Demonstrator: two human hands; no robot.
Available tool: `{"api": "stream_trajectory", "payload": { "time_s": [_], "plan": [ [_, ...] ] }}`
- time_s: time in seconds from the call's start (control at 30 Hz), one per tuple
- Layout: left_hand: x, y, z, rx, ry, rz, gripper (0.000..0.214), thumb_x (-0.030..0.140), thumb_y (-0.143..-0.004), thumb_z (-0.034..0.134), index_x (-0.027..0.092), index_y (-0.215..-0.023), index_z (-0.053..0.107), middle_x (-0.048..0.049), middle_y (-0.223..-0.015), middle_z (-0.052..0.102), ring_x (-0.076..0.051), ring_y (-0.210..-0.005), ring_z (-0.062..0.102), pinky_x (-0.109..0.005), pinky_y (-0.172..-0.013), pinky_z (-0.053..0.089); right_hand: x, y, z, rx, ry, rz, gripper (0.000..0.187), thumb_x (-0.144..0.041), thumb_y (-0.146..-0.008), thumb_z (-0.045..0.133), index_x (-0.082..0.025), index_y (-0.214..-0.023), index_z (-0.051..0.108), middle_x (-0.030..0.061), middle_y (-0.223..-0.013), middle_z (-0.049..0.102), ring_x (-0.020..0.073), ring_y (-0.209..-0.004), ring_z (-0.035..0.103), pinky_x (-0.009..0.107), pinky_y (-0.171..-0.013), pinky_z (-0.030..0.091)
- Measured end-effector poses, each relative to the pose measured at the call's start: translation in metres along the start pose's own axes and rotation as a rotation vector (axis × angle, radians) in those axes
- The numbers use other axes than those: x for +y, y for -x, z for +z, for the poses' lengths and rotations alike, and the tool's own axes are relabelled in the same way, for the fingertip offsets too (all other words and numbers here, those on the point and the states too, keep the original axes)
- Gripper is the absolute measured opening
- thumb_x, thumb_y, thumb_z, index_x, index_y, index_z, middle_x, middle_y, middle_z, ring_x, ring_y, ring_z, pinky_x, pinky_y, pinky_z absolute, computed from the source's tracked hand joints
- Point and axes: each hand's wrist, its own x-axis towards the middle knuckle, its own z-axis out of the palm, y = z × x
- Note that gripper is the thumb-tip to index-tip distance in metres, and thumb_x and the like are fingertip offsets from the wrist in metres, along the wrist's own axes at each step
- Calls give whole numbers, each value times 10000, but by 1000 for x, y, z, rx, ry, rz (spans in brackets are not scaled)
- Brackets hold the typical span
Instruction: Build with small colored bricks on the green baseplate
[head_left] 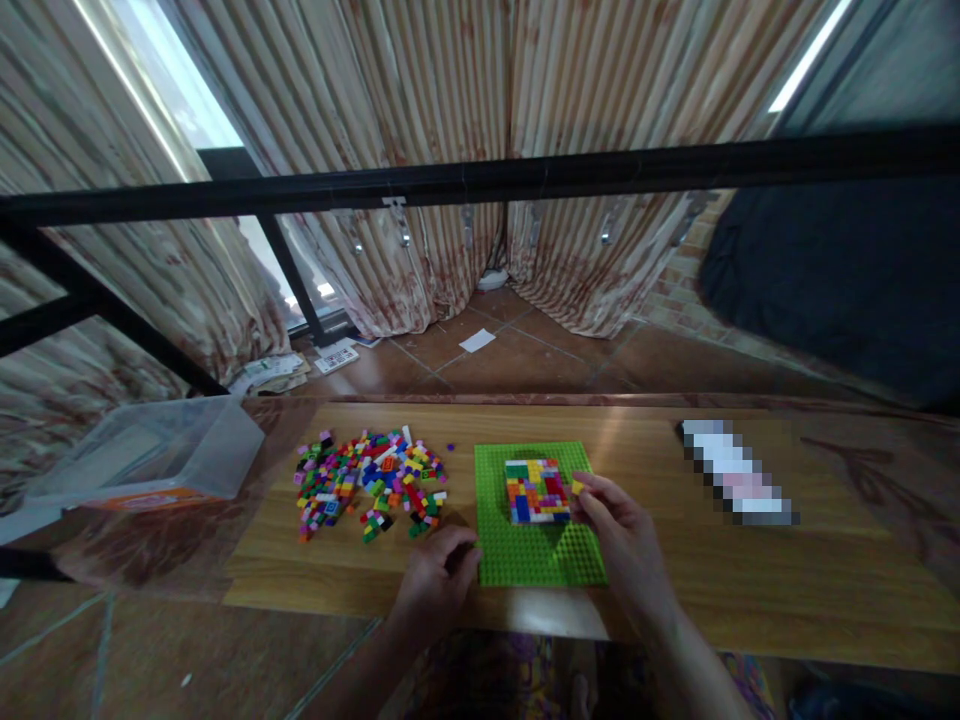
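Observation:
A green studded baseplate [501, 555] lies on the wooden table, bearing a low, roughly square block of multicoloured toy bricks [537, 492]. Between the thumb and fingers of my right hand [619, 520] is a small yellow toy brick [577, 487], just off the right side of that block. My left hand [439, 572] rests at the baseplate's left edge with its fingers curled and its fingertips against the edge. Left of the plate, a loose pile of small coloured bricks [386, 465] is spread over the table.
At the far left stands a clear plastic bin [172, 450] with an orange label. A blurred-out flat object [735, 470] lies on the table's right part. Behind the table run a black metal rail [480, 180] and striped curtains [420, 90]. Papers [335, 358] lie on the tiled floor.

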Motion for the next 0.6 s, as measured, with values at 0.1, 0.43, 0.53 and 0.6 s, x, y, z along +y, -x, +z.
{"api": "stream_trajectory", "payload": {
  "time_s": [0.1, 0.43, 0.53, 0.6],
  "plan": [
    [1, 0, 0, -13, 5, -10, 119, 252, -831, 543, 199, -845, 648, -22, -813, 675, -154, -778, 622, -261, -723, 472, 0, -6, 2, 2, -53, 19, 386, -417, -685, 711, -176, -983, 667, 15, -744, 662, 130, -646, 579, 270, -619, 478],
    [0, 0, 1, -4, -13, -13, 114, 248, -831, 544, 202, -854, 645, -32, -842, 684, -163, -806, 629, -272, -746, 485, -3, -28, -2, -36, 685, -302, 266, -361, -805, 530, -193, -969, 653, 66, -817, 707, 199, -710, 644, 316, -651, 473],
    [2, 0, 0, 1, -17, -15, 117, 251, -832, 540, 203, -852, 645, -37, -846, 687, -166, -804, 629, -276, -751, 491, -8, -31, -1, -86, 850, -391, 247, -344, -839, 473, -209, -875, 676, 64, -854, 710, 199, -723, 644, 319, -668, 472],
    [3, 1, 0, -6, -20, -12, 122, 252, -836, 534, 204, -849, 646, -42, -847, 689, -169, -806, 630, -283, -760, 494, -11, -34, 0, -127, 875, -457, 255, -339, -855, 461, -215, -858, 684, 61, -895, 705, 199, -777, 643, 321, -713, 479]
  ]
}}
